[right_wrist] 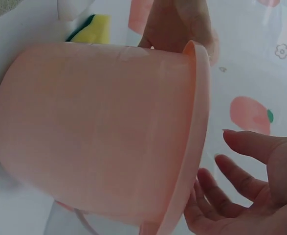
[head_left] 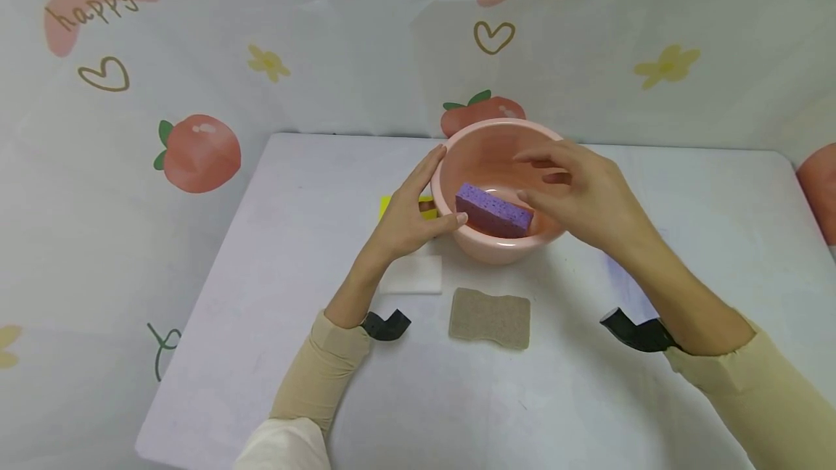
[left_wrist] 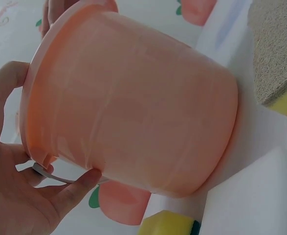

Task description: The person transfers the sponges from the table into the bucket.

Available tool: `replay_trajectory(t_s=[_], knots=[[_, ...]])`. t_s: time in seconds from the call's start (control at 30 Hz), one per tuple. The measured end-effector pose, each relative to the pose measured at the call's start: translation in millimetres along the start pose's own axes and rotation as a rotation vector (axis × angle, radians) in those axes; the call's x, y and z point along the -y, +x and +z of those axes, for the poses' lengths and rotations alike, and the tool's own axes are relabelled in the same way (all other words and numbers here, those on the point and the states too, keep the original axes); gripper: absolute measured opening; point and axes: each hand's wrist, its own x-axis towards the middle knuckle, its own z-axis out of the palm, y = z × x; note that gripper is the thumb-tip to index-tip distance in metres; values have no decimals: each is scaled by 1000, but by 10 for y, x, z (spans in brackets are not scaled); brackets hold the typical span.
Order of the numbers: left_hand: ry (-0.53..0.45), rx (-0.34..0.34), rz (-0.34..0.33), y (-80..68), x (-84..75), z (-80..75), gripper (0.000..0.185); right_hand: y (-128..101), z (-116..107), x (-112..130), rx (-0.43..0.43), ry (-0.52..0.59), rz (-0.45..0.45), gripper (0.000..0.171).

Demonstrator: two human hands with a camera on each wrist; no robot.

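Observation:
A pink plastic bucket point(head_left: 496, 252) stands upright at the back middle of the table. My left hand point(head_left: 406, 223) grips its left rim, thumb over the edge and fingers along the outer side. The left wrist view shows the bucket's wall point(left_wrist: 133, 107) and a thin grey handle point(left_wrist: 57, 178) beside those fingers. A purple sponge point(head_left: 493, 210) leans inside the bucket against the near wall. Over the bucket's right side hovers my right hand point(head_left: 584, 191), its fingers loosely bent and holding nothing. From the right wrist, that hand point(right_wrist: 253, 191) appears just beyond the rim.
In front of the bucket lies a grey-beige sponge point(head_left: 490, 319), which has a yellow layer beneath. A white block point(head_left: 411, 275) sits left of it. Behind the left hand, a yellow sponge point(head_left: 387, 204) with a dark green side is partly covered. A printed cloth hangs behind the table.

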Motion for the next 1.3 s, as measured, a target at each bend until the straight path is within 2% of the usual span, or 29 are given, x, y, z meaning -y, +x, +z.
replay_trajectory(t_s=[0.17, 0.43, 0.67, 0.73, 0.87, 1.07, 1.3], knots=[[-19, 7, 7, 12, 7, 0, 95, -128, -27, -16, -45, 7, -41, 35], [-48, 25, -25, -4, -54, -20, 94, -331, -25, -113, -102, 60, -203, 43], [-61, 43, -44, -63, -341, -30, 90, -469, -20, -157, -106, 107, -276, 50], [-62, 44, -44, -83, -404, -31, 89, -510, -12, -170, -99, 116, -285, 52], [-68, 42, -36, -95, -423, -28, 89, -588, 3, -185, -86, 146, -283, 59], [-56, 39, -34, -91, -421, -28, 89, -714, 15, -228, -49, 164, -270, 62], [-61, 38, -20, -78, -381, -31, 89, -850, 79, -320, 32, 200, -246, 61]])
